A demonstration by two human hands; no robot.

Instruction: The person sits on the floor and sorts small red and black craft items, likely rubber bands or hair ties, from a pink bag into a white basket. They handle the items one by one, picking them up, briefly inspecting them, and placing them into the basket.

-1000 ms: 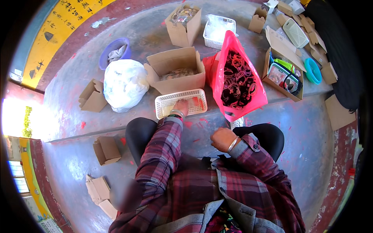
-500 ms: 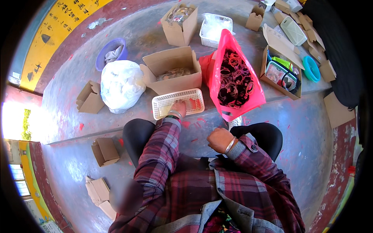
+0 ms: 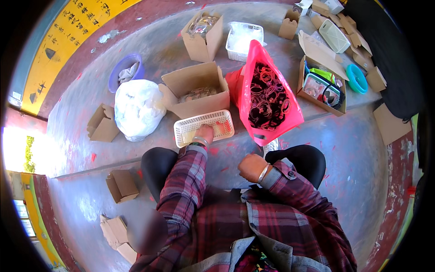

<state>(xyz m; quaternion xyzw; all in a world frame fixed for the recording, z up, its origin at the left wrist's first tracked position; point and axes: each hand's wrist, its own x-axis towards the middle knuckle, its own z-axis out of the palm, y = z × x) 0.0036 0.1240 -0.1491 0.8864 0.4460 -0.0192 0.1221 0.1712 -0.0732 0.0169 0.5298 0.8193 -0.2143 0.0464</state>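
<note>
My left hand [image 3: 206, 133] reaches down into a shallow cream plastic basket [image 3: 180, 143] that holds small red and pale pieces. Its fingers point away from me and are too hidden to read. Over my lap, my right hand [image 3: 253, 167] is curled closed, its knuckles up; whatever it may hold is out of sight. Just right of the basket stands a pink plastic bag [image 3: 294, 115] with many dark and pink hair ties [image 3: 267, 93] inside. Behind the basket is an open cardboard box [image 3: 199, 106] of small clear-wrapped items.
A full white plastic bag [image 3: 139, 109] and a purple basin [image 3: 113, 75] are to the left. At the back stand a tall carton [image 3: 199, 45] and a white basket [image 3: 238, 55]. To the right are a cardboard box of assorted items [image 3: 317, 102] and a teal basin [image 3: 356, 78]. A floor ledge crosses before me.
The whole view has shifted slightly, with the far things now a little lower and further left. My left hand stays in the basket; my right hand keeps its curled pose.
</note>
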